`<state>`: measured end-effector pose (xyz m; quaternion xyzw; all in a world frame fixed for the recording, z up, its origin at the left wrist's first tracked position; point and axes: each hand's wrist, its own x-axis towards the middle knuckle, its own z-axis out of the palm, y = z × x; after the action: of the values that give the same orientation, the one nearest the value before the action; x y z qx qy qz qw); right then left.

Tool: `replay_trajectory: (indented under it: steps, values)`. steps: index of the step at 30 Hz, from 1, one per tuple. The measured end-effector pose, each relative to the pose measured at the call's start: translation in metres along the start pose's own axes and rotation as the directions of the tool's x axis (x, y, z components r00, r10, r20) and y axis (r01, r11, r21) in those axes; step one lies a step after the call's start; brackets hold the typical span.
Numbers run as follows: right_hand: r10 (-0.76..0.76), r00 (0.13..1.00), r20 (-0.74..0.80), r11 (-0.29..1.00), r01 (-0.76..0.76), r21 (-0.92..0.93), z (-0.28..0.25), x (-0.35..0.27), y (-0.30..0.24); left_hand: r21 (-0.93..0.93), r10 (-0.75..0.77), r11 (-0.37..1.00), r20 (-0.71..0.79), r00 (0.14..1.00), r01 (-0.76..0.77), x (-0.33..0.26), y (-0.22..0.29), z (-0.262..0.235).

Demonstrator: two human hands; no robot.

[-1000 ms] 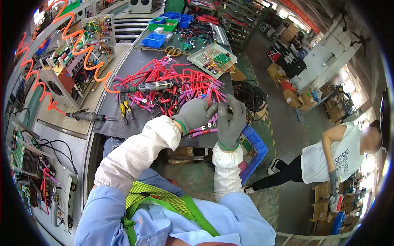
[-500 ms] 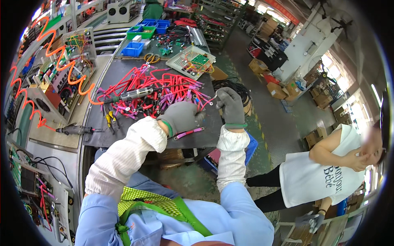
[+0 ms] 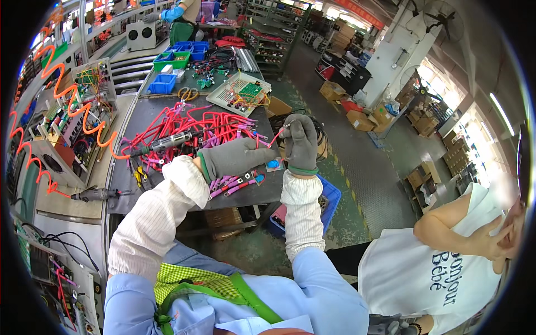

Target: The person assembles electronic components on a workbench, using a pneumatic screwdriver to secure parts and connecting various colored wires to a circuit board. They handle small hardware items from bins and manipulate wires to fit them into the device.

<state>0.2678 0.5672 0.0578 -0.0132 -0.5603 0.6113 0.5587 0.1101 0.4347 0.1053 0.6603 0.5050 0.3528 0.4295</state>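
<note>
Both my hands wear grey gloves with green cuffs. Between the fingertips of my right hand (image 3: 302, 144) is the end of a short red cable (image 3: 274, 140) with a metal lug. My left hand (image 3: 235, 158) reaches across from the left, its fingers straight and together, and the cable's lower part meets its thumb and fingertips. Just below that hand lie several short cables with purple and red sleeves (image 3: 234, 186). A small blue piece (image 3: 273, 164) sits by the right wrist. Behind the left hand spreads a large pile of red cables (image 3: 190, 125) with purple ends.
A power screwdriver (image 3: 167, 142) lies on the pile, near yellow-handled pliers (image 3: 138, 177). Farther back are scissors (image 3: 188, 94), an open tray with a circuit board (image 3: 241, 92) and blue bins (image 3: 162, 84). A blue crate (image 3: 330, 202) stands below the table. A person (image 3: 430, 262) is close on the right.
The view has shifted. My left hand now stretches flatter toward the cable, and more short cables show below it. My right hand keeps its pinch. A person has come into view at the back.
</note>
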Motion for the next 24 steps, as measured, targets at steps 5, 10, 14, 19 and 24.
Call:
replay_trajectory:
  steps: [5,10,14,19,24]
  values:
    - [-0.063,0.998,-0.009,0.985,0.063,0.163,0.003,0.007,0.005,-0.002,0.017,1.000,0.189,0.982,-0.017,-0.008,0.028,-0.004]
    - [-0.152,0.985,-0.077,0.908,0.170,0.382,0.015,0.013,0.016,-0.419,0.046,0.905,0.268,0.962,0.074,0.000,0.029,0.014]
    - [-0.195,0.968,-0.156,0.888,0.242,0.391,0.017,0.015,0.022,-0.088,0.248,0.968,0.145,0.958,-0.237,0.009,0.024,0.026]
    - [-0.178,0.958,-0.224,0.872,0.259,0.414,0.014,0.018,0.026,-0.279,0.256,0.938,0.161,0.953,-0.205,0.011,0.027,0.034]
    - [-0.164,0.949,-0.271,0.860,0.272,0.433,0.016,0.021,0.031,-0.742,0.132,0.659,0.273,0.953,0.121,0.005,0.045,0.043]
